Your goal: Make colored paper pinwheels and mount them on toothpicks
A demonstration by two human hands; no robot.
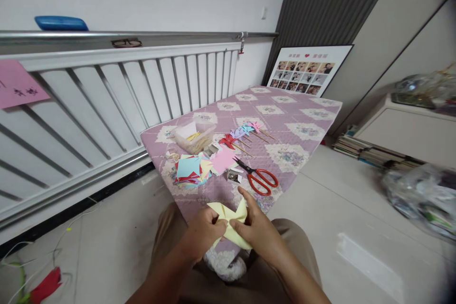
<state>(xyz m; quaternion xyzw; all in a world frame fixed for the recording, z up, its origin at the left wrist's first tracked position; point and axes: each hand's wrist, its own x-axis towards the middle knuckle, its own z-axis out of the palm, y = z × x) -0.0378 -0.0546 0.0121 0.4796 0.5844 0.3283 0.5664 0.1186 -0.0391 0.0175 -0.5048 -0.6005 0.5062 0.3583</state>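
Note:
A pale yellow paper pinwheel [232,210], its corners folded inward, is between my hands at the near edge of the table. My left hand [208,229] is closed on its left side, thumb near the centre. My right hand [254,223] grips the right side, its thumb also pressed near the centre and the index finger stretched forward. Just beyond lie scissors [261,181] with red handles and a small open box [234,176] of tiny metal pieces. Farther left is a pile of coloured paper squares [188,167]. Whatever lies under my thumbs is hidden.
Several finished pinwheels on sticks, such as a red pinwheel [228,141], lie mid-table. A clear plastic bag [194,135] holds thin sticks. The patterned tablecloth [288,154] covers the table, which stands against a white radiator [160,83]. A photo board [306,69] leans behind.

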